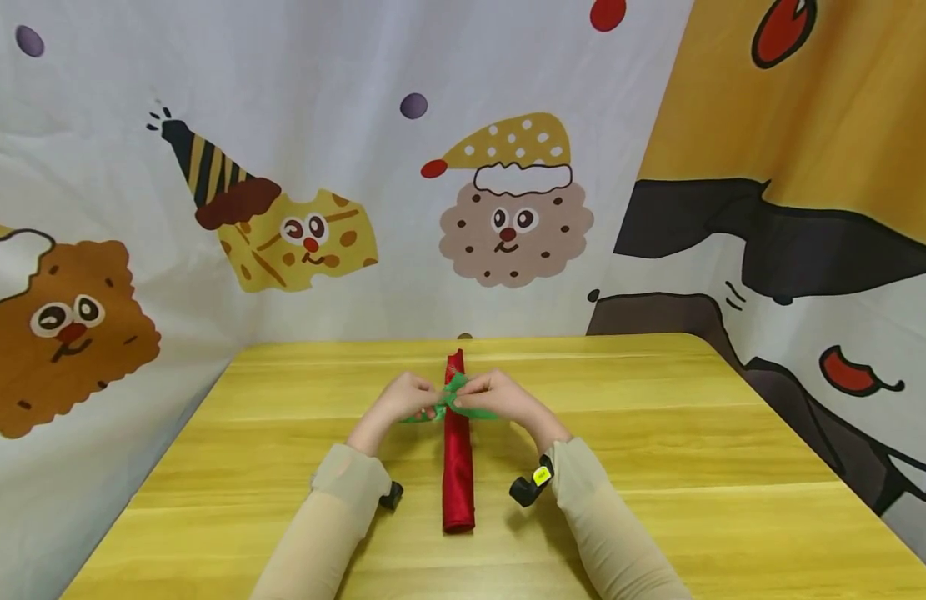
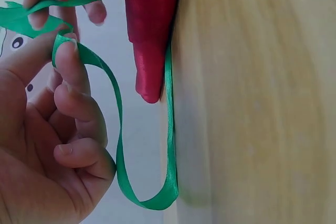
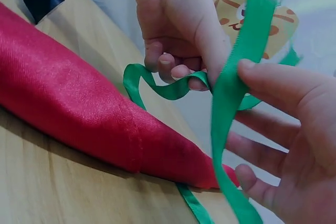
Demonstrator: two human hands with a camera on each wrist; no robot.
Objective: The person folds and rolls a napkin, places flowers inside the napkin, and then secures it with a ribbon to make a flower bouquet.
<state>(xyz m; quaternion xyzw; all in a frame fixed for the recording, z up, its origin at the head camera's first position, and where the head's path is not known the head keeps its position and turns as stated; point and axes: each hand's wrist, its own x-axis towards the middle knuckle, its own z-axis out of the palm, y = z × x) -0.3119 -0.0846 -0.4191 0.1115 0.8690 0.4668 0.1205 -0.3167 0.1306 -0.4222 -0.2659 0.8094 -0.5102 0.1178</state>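
Observation:
A red satiny cloth (image 1: 457, 475), rolled into a long narrow bundle, lies lengthwise on the table. A green ribbon (image 2: 119, 129) passes beneath it, and its two ends come up above the roll. My left hand (image 1: 407, 398) pinches one part of the ribbon between thumb and index finger, the other fingers loosely curled, as the left wrist view shows. My right hand (image 1: 498, 395) holds the other part by thumb and fingers; in the right wrist view its frayed end sticks up past the thumb. Both hands meet over the far half of the roll.
The wooden table (image 1: 282, 467) extends to both sides of the roll. A curtain (image 1: 320, 83) printed with cartoon biscuits and cheese hangs behind the table's far edge. Black wrist camera mounts (image 1: 533, 483) sit on both forearms, low over the table.

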